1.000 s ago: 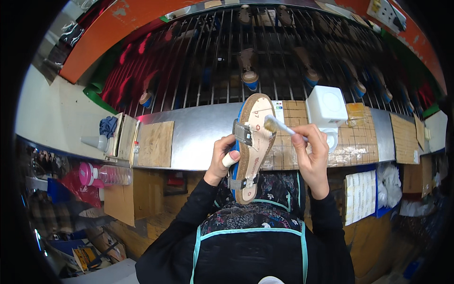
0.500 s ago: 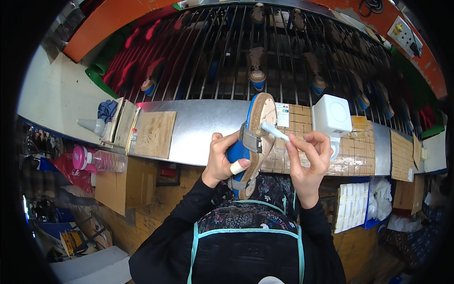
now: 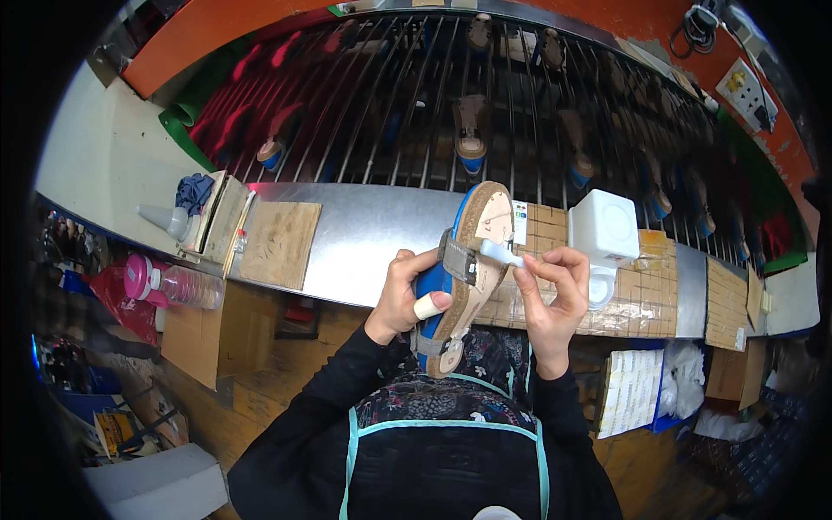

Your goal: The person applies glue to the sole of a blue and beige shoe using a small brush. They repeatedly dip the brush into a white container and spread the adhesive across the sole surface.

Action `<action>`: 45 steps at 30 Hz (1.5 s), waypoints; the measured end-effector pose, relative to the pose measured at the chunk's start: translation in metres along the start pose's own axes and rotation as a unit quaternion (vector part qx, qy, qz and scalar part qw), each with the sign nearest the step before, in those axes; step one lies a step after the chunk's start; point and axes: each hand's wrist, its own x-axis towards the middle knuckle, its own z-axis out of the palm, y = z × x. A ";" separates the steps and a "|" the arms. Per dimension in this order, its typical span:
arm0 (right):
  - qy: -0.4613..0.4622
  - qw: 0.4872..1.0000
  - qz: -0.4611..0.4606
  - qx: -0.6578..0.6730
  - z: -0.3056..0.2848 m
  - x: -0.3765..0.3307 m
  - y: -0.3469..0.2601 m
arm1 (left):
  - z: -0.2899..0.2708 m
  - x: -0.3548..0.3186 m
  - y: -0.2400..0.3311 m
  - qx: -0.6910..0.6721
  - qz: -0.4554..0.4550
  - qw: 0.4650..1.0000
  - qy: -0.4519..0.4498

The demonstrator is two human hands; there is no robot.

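Across the metal surface (image 3: 368, 217) ahead of me: wooden board (image 3: 282, 244) on the L, taped cardboard (image 3: 637, 308) on the R w/ a white plastic tub (image 3: 604, 227) standing on it. Just beyond, a rack (image 3: 436, 104) of metal rods runs back, more sandals (image 3: 471, 143) lying spaced apart on it, reddish glow on its L side, orange frame (image 3: 195, 39) curving round. White ledge (image 3: 104, 156) far L, pink-lidded bottle (image 3: 189, 288) lower down near a cardboard box (image 3: 195, 334), brown floor underneath.

My sandal (image 3: 478, 299) is up in the air, tilted, around the near edge of the surface, wide end away from me, narrow end twd my apron (image 3: 442, 459). Looks: beige insole, brown cork sides, blue along the L side, grey straps across.

L fingers (image 3: 419, 263) clamped on its L side, thumb wrapped in white. R fingers (image 3: 559, 276) pinched tog. on the pale handle of a brush (image 3: 503, 254), its far end over the insole by the upper strap; bristles hidden, can't tell if they touch.
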 end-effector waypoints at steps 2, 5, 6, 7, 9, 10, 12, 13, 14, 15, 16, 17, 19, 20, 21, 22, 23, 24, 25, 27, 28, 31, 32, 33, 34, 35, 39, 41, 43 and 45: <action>-0.012 0.999 -0.021 -0.021 -0.004 0.002 0.001 | -0.001 0.003 0.004 -0.019 -0.003 1.000 -0.012; -0.028 0.995 -0.072 -0.063 -0.011 0.009 0.003 | -0.002 0.007 0.010 -0.054 0.003 0.998 -0.021; -0.034 0.997 -0.056 -0.049 -0.012 0.012 0.004 | -0.002 0.008 0.011 -0.066 0.006 0.998 -0.023; -0.031 0.998 -0.050 -0.038 -0.013 0.015 0.004 | -0.002 0.009 0.013 -0.060 0.012 0.998 -0.026; -0.035 0.997 -0.049 -0.055 -0.014 0.020 0.004 | -0.002 0.010 0.014 -0.052 0.026 0.998 -0.029; -0.044 0.997 -0.055 -0.043 -0.015 0.021 0.002 | -0.003 0.010 0.014 -0.056 0.022 0.998 -0.034; -0.065 0.996 -0.050 -0.041 -0.015 0.022 -0.001 | -0.004 0.010 0.013 -0.072 0.020 0.996 -0.037; -0.075 0.995 -0.051 -0.038 -0.016 0.023 -0.002 | -0.005 0.010 0.013 -0.079 0.016 0.996 -0.042; -0.085 0.994 -0.051 -0.035 -0.016 0.024 -0.004 | -0.006 0.010 0.012 -0.085 0.011 0.995 -0.047; -0.093 0.993 -0.059 -0.032 -0.017 0.025 -0.004 | -0.007 0.010 0.012 -0.093 0.012 0.994 -0.050; -0.091 0.994 -0.050 -0.024 -0.017 0.026 -0.005 | -0.007 0.010 0.011 -0.099 0.006 0.994 -0.053; -0.087 0.995 -0.047 -0.016 -0.017 0.028 -0.004 | -0.007 0.010 0.011 -0.106 0.005 0.993 -0.056; -0.077 0.995 -0.053 -0.021 -0.017 0.031 -0.003 | -0.004 0.010 0.010 -0.115 0.000 0.991 -0.062; -0.071 0.995 -0.063 -0.034 -0.017 0.032 -0.003 | -0.003 0.010 0.010 -0.116 -0.003 0.991 -0.065; -0.066 0.994 -0.063 -0.057 -0.018 0.032 -0.003 | -0.002 0.010 0.010 -0.113 0.001 0.991 -0.065; -0.072 0.993 -0.074 -0.051 -0.019 0.032 -0.004 | -0.002 0.009 0.010 -0.118 -0.005 0.991 -0.062; -0.078 0.993 -0.073 -0.055 -0.020 0.032 -0.004 | -0.001 0.009 0.010 -0.119 -0.004 0.991 -0.056; -0.085 0.992 -0.073 -0.059 -0.022 0.031 -0.006 | 0.000 0.009 0.010 -0.116 0.000 0.992 -0.051; -0.094 0.991 -0.076 -0.058 -0.023 0.032 -0.007 | -0.001 0.009 0.010 -0.121 -0.009 0.991 -0.057; -0.110 0.989 -0.080 -0.058 -0.026 0.033 -0.010 | 0.000 0.010 0.010 -0.124 -0.015 0.990 -0.066; -0.123 0.990 -0.071 -0.022 -0.026 0.035 -0.010 | 0.000 0.010 0.010 -0.135 -0.030 0.988 -0.070; -0.109 0.992 -0.052 0.027 -0.025 0.040 -0.007 | 0.004 0.010 0.012 -0.184 -0.066 0.978 -0.072; -0.072 0.996 -0.051 0.004 -0.021 0.039 -0.005 | 0.005 0.010 0.012 -0.189 -0.067 0.977 -0.071; -0.046 0.998 -0.044 -0.025 -0.021 0.036 -0.004 | 0.008 0.011 0.011 -0.194 -0.070 0.976 -0.070; -0.053 0.998 -0.037 -0.021 -0.021 0.031 -0.004 | 0.009 0.010 0.010 -0.203 -0.078 0.974 -0.064; -0.072 0.997 -0.027 -0.024 -0.022 0.025 -0.003 | 0.011 0.009 0.010 -0.224 -0.092 0.969 -0.050; -0.129 0.989 0.071 0.025 -0.030 -0.010 -0.009 | 0.021 0.010 0.002 -0.343 -0.162 0.925 0.029; -0.144 0.984 0.102 0.036 -0.034 -0.025 -0.014 | 0.023 0.011 -0.001 -0.371 -0.188 0.906 0.078; -0.151 0.980 0.124 0.036 -0.036 -0.036 -0.021 | 0.022 0.014 -0.003 -0.395 -0.192 0.891 0.116; -0.153 0.979 0.131 0.031 -0.034 -0.042 -0.025 | 0.019 0.015 -0.002 -0.379 -0.195 0.896 0.122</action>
